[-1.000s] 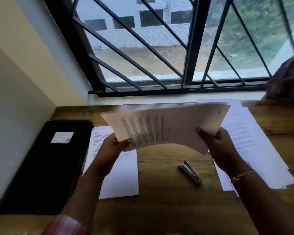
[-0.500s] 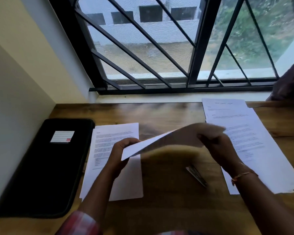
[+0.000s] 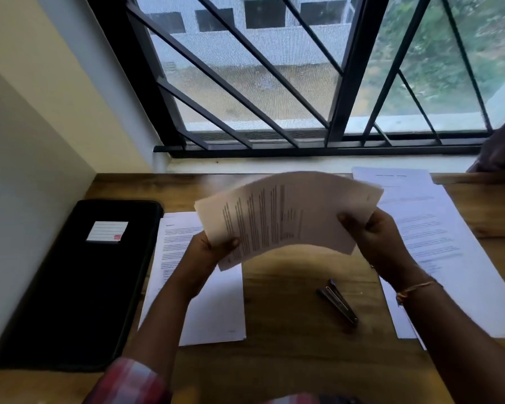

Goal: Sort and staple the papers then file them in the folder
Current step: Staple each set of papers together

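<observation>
Sheaf [image 3: 289,217] of thin bowed printed paper

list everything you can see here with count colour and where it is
held papers: one fanned sheaf, white with print, raised above the desk
left paper pile: one, white, flat on the desk beside the folder
right paper pile: one, white, flat at the desk's right
stapler: one, dark metallic, on the desk between the piles
folder: one, black, white label, desk's left end
desk: one, brown wood
window grille: one, black, behind the desk
left hand: grips the sheaf's left edge
right hand: grips its right edge
</observation>
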A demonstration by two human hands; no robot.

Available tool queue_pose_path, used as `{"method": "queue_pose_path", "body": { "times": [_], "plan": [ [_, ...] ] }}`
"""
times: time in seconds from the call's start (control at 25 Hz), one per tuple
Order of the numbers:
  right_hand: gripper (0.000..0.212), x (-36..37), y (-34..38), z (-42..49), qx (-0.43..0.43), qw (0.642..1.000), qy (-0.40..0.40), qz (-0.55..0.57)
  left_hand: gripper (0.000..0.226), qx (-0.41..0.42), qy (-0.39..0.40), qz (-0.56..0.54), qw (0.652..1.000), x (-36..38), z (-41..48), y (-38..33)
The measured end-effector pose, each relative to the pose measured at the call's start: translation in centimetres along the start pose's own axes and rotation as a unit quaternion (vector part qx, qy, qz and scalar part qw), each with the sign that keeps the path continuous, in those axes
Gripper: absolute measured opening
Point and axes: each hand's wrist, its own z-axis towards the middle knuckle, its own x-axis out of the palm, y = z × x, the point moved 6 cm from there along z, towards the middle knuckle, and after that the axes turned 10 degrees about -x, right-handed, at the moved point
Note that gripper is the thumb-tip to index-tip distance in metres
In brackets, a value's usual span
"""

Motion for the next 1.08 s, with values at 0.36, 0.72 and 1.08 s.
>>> {"method": "queue_pose_path", "body": {
  "times": [0.36,0.72,1.08],
  "plan": [
    [0.010,-0.2,-1.0,0.9,-0.007,0.993,0.002,-0.121,0.030,-0.045,-0.017,-0.016,0.999,0.1,0.1,1.8],
    [0.038,-1.3,-1.8,-0.3,0.132,0.984,-0.104,-0.063,0.036,-0.068,0.013,-0.129,0.989,-0.1,-1.4,-0.1],
    [0.065,5.1,-6.1,-15.1,0.093,0.844,0.131,-0.512,0.030,-0.102,-0.121,-0.181,0.971,-0.6,-2.3,5.9]
  ]
}}
